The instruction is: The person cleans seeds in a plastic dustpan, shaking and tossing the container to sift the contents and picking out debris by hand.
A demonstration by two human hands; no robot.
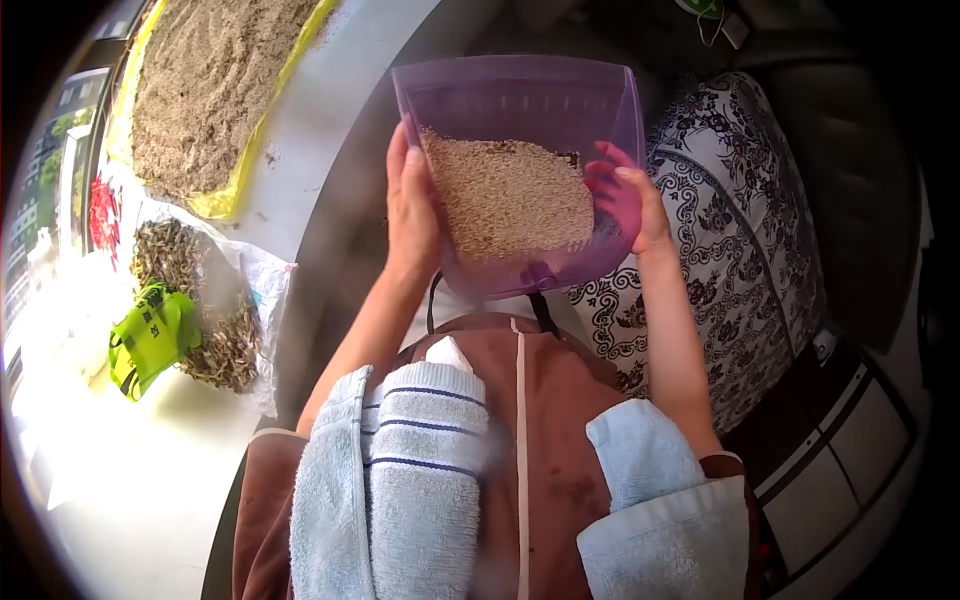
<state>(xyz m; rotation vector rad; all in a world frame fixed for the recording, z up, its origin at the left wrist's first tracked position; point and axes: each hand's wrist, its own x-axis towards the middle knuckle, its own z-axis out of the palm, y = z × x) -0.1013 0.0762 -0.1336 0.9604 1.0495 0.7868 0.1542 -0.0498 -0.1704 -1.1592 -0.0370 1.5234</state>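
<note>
A translucent purple bin (520, 95) is held up in front of my body, tilted so its inside shows. Pale grain (510, 200) lies heaped inside, mostly toward the left and middle of the bin. My left hand (411, 215) grips the bin's left wall, with the thumb along its side. On the right wall, my right hand (640, 200) holds on, its fingers showing pink through the purple plastic and its thumb near the edge.
Left, a white surface (330, 60) bears a yellow-edged sheet of spread grain (200, 100), dried pieces (225, 345) on white plastic, a green bag (150, 335) and red items (104, 215). A patterned cloth cover (730, 220) stands at right.
</note>
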